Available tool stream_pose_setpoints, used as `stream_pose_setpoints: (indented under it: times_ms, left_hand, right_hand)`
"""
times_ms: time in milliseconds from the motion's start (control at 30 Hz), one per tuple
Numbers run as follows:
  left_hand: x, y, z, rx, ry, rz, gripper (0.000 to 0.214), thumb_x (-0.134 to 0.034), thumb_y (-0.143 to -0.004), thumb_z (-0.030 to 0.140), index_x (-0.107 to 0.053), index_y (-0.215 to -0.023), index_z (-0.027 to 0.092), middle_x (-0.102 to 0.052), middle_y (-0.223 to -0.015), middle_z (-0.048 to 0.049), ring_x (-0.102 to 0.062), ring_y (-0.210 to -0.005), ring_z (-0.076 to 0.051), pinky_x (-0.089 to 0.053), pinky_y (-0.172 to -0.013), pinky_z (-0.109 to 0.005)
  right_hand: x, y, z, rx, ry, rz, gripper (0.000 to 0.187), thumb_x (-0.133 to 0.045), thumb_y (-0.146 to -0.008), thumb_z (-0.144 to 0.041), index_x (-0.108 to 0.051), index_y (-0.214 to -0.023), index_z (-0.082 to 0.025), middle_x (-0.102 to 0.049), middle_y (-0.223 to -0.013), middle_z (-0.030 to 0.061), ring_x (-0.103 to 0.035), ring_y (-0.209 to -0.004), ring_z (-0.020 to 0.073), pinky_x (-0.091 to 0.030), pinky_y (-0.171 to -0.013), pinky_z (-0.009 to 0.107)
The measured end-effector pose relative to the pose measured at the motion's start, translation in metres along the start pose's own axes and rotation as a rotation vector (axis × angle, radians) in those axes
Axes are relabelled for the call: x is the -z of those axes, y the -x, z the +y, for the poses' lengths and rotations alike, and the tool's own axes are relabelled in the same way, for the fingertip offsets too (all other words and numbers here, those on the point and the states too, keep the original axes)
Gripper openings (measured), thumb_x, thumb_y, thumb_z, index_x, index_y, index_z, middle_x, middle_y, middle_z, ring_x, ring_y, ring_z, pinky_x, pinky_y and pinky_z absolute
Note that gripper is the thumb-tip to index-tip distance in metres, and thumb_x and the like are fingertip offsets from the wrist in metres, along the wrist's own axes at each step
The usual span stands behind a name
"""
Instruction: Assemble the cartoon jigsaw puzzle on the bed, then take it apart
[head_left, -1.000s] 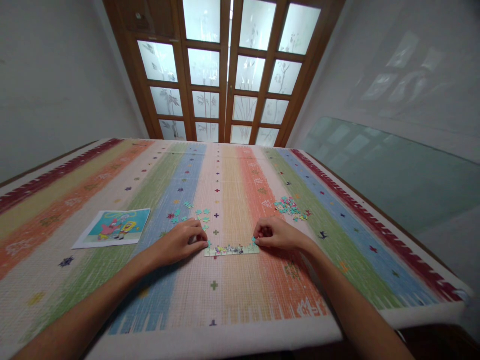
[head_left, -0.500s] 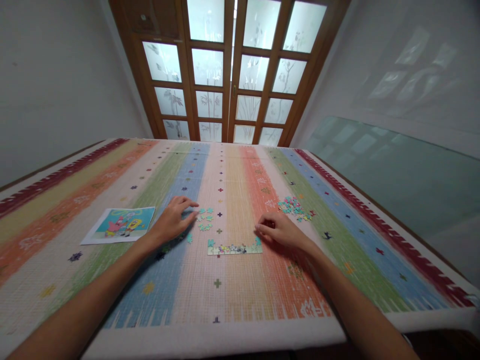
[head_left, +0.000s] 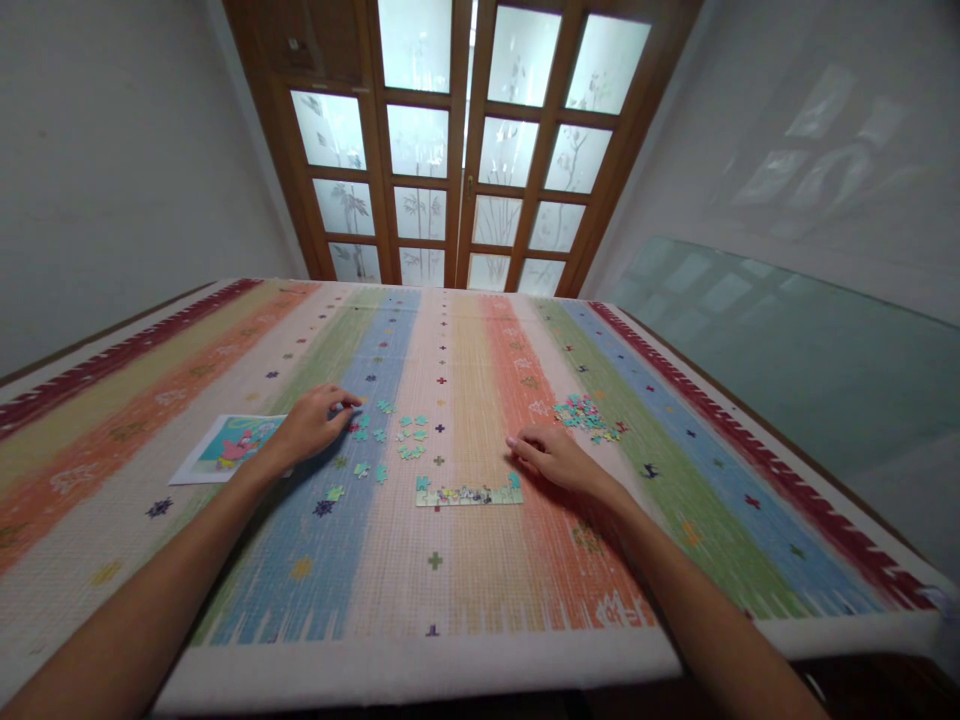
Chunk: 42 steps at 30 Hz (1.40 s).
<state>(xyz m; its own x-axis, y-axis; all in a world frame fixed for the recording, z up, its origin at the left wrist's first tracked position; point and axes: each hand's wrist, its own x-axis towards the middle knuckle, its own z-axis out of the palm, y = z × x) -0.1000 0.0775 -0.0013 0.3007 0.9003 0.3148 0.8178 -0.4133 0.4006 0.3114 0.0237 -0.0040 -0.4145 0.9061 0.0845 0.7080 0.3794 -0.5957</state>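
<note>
Left hand (head_left: 316, 425) moved leftward over striped tablecloth (head_left: 476, 575), glazed doors (head_left: 455, 150) beyond.

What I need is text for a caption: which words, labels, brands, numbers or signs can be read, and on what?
No text can be read.
Striped tablecloth: plus-shaped motifs, apparently decoration; the white marks near its front edge aren't readable.
Cartoon picture sheet: partly behind the left hand; no lettering visible.
Puzzle strip and loose puzzle pieces: any lettering is too small to read.
</note>
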Motion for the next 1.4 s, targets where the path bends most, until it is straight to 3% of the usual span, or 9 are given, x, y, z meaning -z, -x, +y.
stream_pose_setpoints:
  times_ms: [167, 333, 500, 567, 767, 1133, 1400]
  left_hand:
    - [0.003, 0.002, -0.002, -0.030, -0.021, -0.041, 0.032, -0.048, -0.086, 0.035, -0.074, -0.094, 0.019, -0.070, -0.097, -0.0098, -0.064, -0.091, -0.027, -0.050, -0.092, -0.042]
    - [0.004, 0.003, -0.002, -0.053, -0.012, -0.090, 0.032, -0.047, -0.085, 0.033, -0.075, -0.095, 0.020, -0.070, -0.099, -0.0092, -0.065, -0.090, -0.026, -0.051, -0.089, -0.039]
    - [0.001, 0.004, -0.002, -0.047, -0.011, -0.101, 0.036, -0.048, -0.087, 0.038, -0.076, -0.099, 0.019, -0.068, -0.095, -0.0087, -0.063, -0.082, -0.024, -0.051, -0.087, -0.038]
    - [0.001, 0.004, -0.002, -0.048, 0.000, -0.110, 0.039, -0.048, -0.087, 0.040, -0.077, -0.102, 0.019, -0.068, -0.096, -0.0090, -0.063, -0.082, -0.024, -0.051, -0.086, -0.038]
    - [0.001, 0.005, -0.002, -0.044, 0.030, -0.139, 0.042, -0.047, -0.088, 0.041, -0.075, -0.107, 0.018, -0.067, -0.095, -0.0090, -0.063, -0.081, -0.023, -0.051, -0.084, -0.037]
    - [0.000, 0.007, 0.002, -0.040, 0.043, -0.146, 0.042, -0.043, -0.092, 0.045, -0.073, -0.105, 0.019, -0.068, -0.094, -0.0079, -0.062, -0.079, -0.023, -0.051, -0.083, -0.036]
    - [-0.001, 0.007, 0.002, -0.006, 0.098, -0.151, 0.039, -0.041, -0.092, 0.040, -0.072, -0.103, 0.017, -0.070, -0.096, -0.0094, -0.065, -0.090, -0.025, -0.050, -0.087, -0.038]
  right_hand:
    - [0.003, 0.000, 0.001, -0.018, -0.017, -0.062, 0.043, -0.041, -0.100, -0.047, -0.045, -0.065, -0.023, -0.052, -0.064, 0.0021, -0.047, -0.062, 0.0171, -0.032, -0.062, 0.031]
    - [0.010, -0.002, 0.002, 0.025, -0.037, -0.140, 0.037, -0.043, -0.100, -0.045, -0.059, -0.077, -0.020, -0.066, -0.081, 0.0068, -0.057, -0.073, 0.0191, -0.038, -0.068, 0.031]
    - [0.014, -0.008, 0.005, 0.039, -0.052, -0.208, 0.042, -0.042, -0.100, -0.050, -0.059, -0.076, -0.020, -0.064, -0.077, 0.0054, -0.056, -0.070, 0.0182, -0.038, -0.066, 0.030]
    - [0.011, -0.008, 0.007, 0.034, -0.045, -0.187, 0.045, -0.040, -0.100, -0.053, -0.056, -0.073, -0.020, -0.059, -0.071, 0.0034, -0.053, -0.066, 0.0174, -0.036, -0.064, 0.030]
    - [-0.005, 0.003, 0.011, 0.070, -0.009, 0.114, 0.051, -0.037, -0.100, -0.056, -0.040, -0.062, -0.022, -0.050, -0.065, 0.0008, -0.046, -0.063, 0.0160, -0.033, -0.064, 0.030]
    - [-0.007, 0.009, 0.006, 0.158, 0.044, 0.070, 0.054, -0.032, -0.105, -0.050, -0.046, -0.062, -0.021, -0.051, -0.068, 0.0018, -0.048, -0.064, 0.0161, -0.034, -0.067, 0.031]
    - [-0.009, 0.010, 0.007, 0.137, 0.012, 0.068, 0.056, -0.030, -0.105, -0.056, -0.047, -0.065, -0.021, -0.053, -0.070, 0.0027, -0.050, -0.066, 0.0168, -0.035, -0.068, 0.031]
